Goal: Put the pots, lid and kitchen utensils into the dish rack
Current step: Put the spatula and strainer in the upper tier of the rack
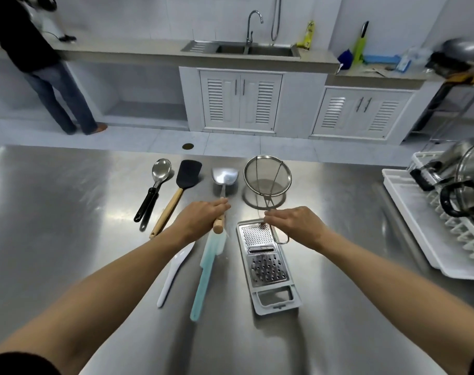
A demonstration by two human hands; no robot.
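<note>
Steel turner, wooden handle gripped by left hand fingers, right hand fingers pinching wire strainer handle

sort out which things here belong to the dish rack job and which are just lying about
Job: dish rack with pots and lid; metal turner in left hand; strainer at right hand; grater; spoon; black spatula; teal spatula; white spoon.

Lying about: yellow bottle; wok; green lighter.

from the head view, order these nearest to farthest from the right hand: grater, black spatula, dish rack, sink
1. grater: directly under the right hand, fingers over its top end.
2. black spatula: across the table to the left.
3. dish rack: at the table's right edge.
4. sink: on the far counter.
</note>
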